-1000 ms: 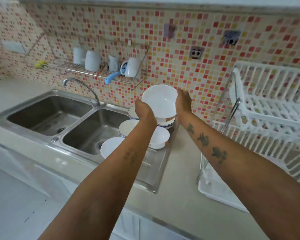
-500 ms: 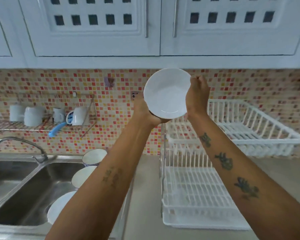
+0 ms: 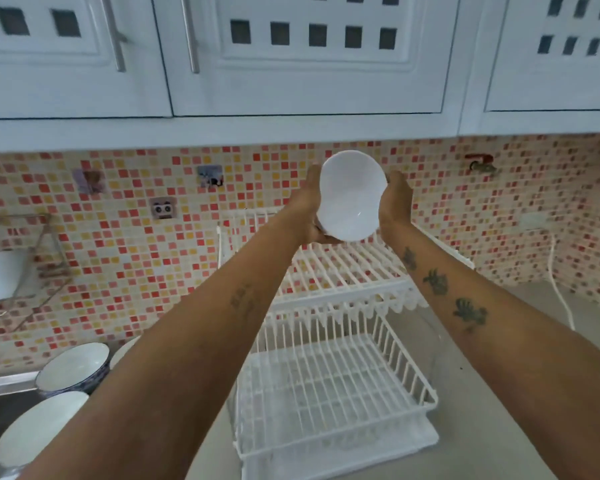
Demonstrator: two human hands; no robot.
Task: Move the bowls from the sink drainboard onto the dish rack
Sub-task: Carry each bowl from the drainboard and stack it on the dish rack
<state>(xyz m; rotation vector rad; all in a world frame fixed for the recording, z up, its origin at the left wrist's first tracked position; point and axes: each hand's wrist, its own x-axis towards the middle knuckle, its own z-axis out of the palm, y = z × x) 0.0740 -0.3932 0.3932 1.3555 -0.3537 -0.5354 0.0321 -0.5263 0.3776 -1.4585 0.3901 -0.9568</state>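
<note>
A plain white bowl (image 3: 351, 197) is held up between both my hands, tilted with its inside facing me, above the top tier of the white two-tier dish rack (image 3: 333, 393). My left hand (image 3: 309, 209) cups its left side and underside. My right hand (image 3: 395, 202) presses its right rim. Neither rack tier holds anything that I can see. At the lower left, a blue-patterned bowl (image 3: 73, 368) and a white bowl (image 3: 39, 427) sit on the drainboard, and a third rim shows behind my left forearm.
White wall cabinets (image 3: 291, 64) hang just above the held bowl. A wire wall shelf with a white cup (image 3: 4, 275) is at the left edge. A white cord (image 3: 561, 296) runs down the tiled wall onto the grey countertop (image 3: 499, 410) right of the rack.
The bowl has travelled from above the drainboard to the right, over the rack's top tier, still held in both hands. The view has swung right, so the sink has left the frame.
</note>
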